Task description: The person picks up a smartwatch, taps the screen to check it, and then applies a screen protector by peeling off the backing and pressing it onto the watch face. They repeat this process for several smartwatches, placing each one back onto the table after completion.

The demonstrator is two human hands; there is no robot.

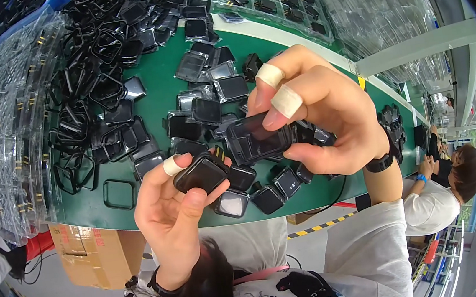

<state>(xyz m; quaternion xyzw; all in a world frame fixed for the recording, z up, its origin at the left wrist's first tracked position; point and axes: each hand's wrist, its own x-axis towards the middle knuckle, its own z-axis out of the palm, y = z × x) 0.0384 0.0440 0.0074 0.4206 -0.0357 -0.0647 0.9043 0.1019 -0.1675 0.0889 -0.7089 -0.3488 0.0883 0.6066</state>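
My left hand (pixel 169 207) is closed on a small smartwatch screen (pixel 200 174), a dark rounded square, pinched between thumb and fingers. A gold-coloured strip shows at its upper right edge. Right beside it, my right hand (pixel 320 114) grips a glossy black rectangular watch part (pixel 257 137) by its right side; its exact kind I cannot make out. White tape wraps several of my fingertips. Below and between the hands, dark watch screens (pixel 268 199) lie on the green mat (pixel 156 114). Further screens in clear film (pixel 206 110) are spread just beyond them.
Black watch frames (pixel 106 46) are heaped at the far left, with a single frame (pixel 118 194) near the front edge. Stacked clear trays (pixel 4 129) stand at left, more trays (pixel 377 1) at far right. A cardboard box (pixel 99 254) sits below; a co-worker (pixel 440 201) is at right.
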